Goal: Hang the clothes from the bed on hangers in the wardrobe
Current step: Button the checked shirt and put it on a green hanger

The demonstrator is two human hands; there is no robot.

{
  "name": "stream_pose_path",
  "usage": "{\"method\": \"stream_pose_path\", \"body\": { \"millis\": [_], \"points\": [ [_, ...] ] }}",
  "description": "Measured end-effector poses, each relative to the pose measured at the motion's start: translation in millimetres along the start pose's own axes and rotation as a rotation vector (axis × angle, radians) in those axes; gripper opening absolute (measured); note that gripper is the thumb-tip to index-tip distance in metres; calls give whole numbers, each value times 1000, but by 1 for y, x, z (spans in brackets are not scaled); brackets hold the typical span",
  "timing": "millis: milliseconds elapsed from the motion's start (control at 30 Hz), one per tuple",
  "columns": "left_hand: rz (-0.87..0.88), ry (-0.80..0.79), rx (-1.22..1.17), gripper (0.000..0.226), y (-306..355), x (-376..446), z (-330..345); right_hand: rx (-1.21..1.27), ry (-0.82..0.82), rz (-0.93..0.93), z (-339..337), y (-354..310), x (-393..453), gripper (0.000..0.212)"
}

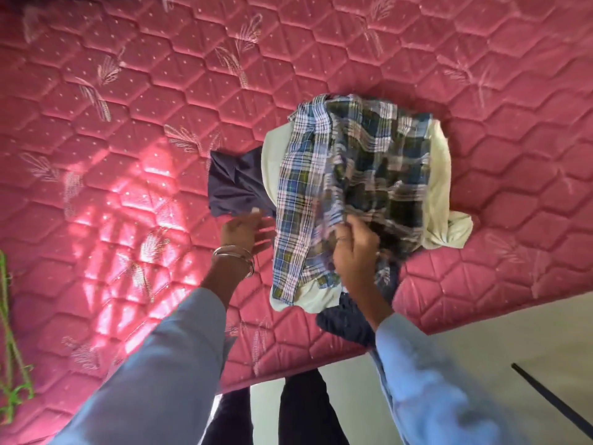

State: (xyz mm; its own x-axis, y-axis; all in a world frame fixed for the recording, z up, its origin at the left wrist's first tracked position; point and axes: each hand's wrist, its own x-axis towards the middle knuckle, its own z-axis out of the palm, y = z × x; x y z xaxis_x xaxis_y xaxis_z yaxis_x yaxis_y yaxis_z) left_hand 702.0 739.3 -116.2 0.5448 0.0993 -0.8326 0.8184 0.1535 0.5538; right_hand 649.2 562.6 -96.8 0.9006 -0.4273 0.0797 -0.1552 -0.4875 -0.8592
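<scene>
**Hands at the clothes pile on a pink bed**

Far left, green cord (9, 332) on the quilted pink bed (128, 139). Left hand (245, 234), fingers straight, touching a navy garment (234, 184). Right hand (354, 248) pinching the plaid shirt (353, 175), heaped over a cream garment (439, 194) near the bed's edge.

A heap of clothes (353, 187) lies on the mattress (128, 123) right of centre, both hands at its lower edge
</scene>
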Motion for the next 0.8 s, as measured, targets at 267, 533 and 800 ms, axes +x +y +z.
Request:
{"method": "stream_pose_path", "body": {
  "millis": [267,533,800],
  "points": [
    [175,-189,339,28,53,0,-2,-139,-1621,-355,14,-76,-19,26],
    [106,-115,99,16,38,-60,-79,-256,-249,677,-25,2,47,53],
    [-44,-120,156,18,25,-101,-181,859,-276,1097,50,-55,27,37]
  ]
}}
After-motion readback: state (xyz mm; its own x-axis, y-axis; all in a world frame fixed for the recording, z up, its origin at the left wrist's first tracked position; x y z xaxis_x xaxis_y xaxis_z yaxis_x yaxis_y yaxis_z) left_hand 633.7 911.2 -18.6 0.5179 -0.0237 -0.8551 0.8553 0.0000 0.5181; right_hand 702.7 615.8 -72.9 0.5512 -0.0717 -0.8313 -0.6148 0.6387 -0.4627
